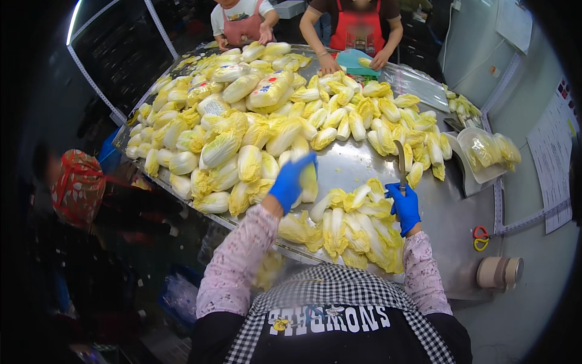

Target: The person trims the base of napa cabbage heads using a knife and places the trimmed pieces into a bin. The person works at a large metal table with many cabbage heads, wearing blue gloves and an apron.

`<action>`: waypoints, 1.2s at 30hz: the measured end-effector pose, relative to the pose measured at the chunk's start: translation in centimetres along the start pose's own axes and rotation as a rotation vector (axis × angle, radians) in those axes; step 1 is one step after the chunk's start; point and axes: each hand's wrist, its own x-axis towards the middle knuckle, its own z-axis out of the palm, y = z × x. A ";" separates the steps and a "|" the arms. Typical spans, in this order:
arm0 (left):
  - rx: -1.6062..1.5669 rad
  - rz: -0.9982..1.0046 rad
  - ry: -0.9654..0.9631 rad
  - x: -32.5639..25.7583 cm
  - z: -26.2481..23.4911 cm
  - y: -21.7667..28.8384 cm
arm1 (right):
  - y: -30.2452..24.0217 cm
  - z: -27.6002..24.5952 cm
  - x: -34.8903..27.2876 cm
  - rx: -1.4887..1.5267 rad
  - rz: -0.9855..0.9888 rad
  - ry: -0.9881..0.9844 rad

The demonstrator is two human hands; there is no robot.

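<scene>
My right hand [406, 208], in a blue glove, is closed around the handle of a knife [401, 162] whose curved blade points up and away from me. Smeared by motion, my left hand [290, 184], also blue-gloved, is against a napa cabbage [310, 183] at the right edge of the big heap; whether its fingers grip that cabbage is unclear. Between my forearms, near the table's front edge, lies a pile of yellow-green napa cabbages [348, 230]. The large heap of napa cabbages [221, 148] spreads over the table's left and far side.
Bare metal table [351, 164] shows ahead of my hands. At right are red-and-yellow scissors [481, 238], a tape roll [499, 273] and a white scale-like tray [479, 155] with wrapped cabbage. Two people in aprons work at the far side; another person [77, 185] is at left.
</scene>
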 end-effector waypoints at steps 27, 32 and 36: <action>0.347 -0.097 -0.494 -7.3 8.7 -4.9 | 0.1 -4.6 1.7 -0.849 -0.324 -0.145; 1.692 -0.007 -0.313 -13.7 1.0 0.6 | -0.9 3.2 -1.6 -0.218 -0.122 -0.347; 1.524 -0.015 -0.234 -12.5 -2.6 -3.1 | -2.0 10.1 -4.4 -0.092 0.098 -0.584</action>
